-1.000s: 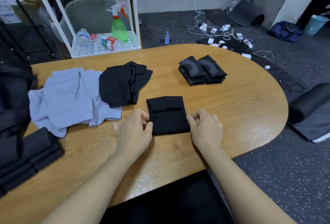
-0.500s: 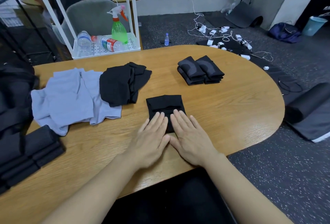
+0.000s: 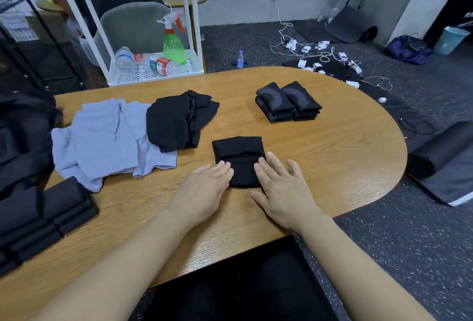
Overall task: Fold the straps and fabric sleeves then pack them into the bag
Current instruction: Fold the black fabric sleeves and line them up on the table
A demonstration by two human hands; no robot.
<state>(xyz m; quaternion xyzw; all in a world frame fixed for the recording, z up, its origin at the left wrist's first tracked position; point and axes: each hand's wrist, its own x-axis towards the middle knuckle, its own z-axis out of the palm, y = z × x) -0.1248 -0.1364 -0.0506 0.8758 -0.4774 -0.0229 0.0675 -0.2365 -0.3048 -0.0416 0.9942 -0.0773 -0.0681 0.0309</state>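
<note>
A folded black sleeve [image 3: 239,155] lies flat on the wooden table [image 3: 332,146] in front of me. My left hand [image 3: 204,190] rests with straight fingers at the sleeve's lower left edge. My right hand [image 3: 280,187] lies flat with spread fingers over its lower right edge. Beyond it sit two folded black-and-grey sleeves [image 3: 288,100] side by side. A loose pile of black fabric [image 3: 179,121] overlaps grey fabric [image 3: 102,136] to the left. Folded black pieces [image 3: 43,221] are stacked at the near left. A dark bag [image 3: 23,136] fills the left edge.
A white cart [image 3: 153,70] with water bottles and a green spray bottle [image 3: 174,44] stands behind the table, a grey chair behind it. Cables and chargers [image 3: 325,57] lie on the dark floor. A rolled black mat [image 3: 445,152] sits right of the table.
A second ago both hands pinched the sleeve's sides. They then flattened together on its lower half and have now slid apart toward its left and right edges.
</note>
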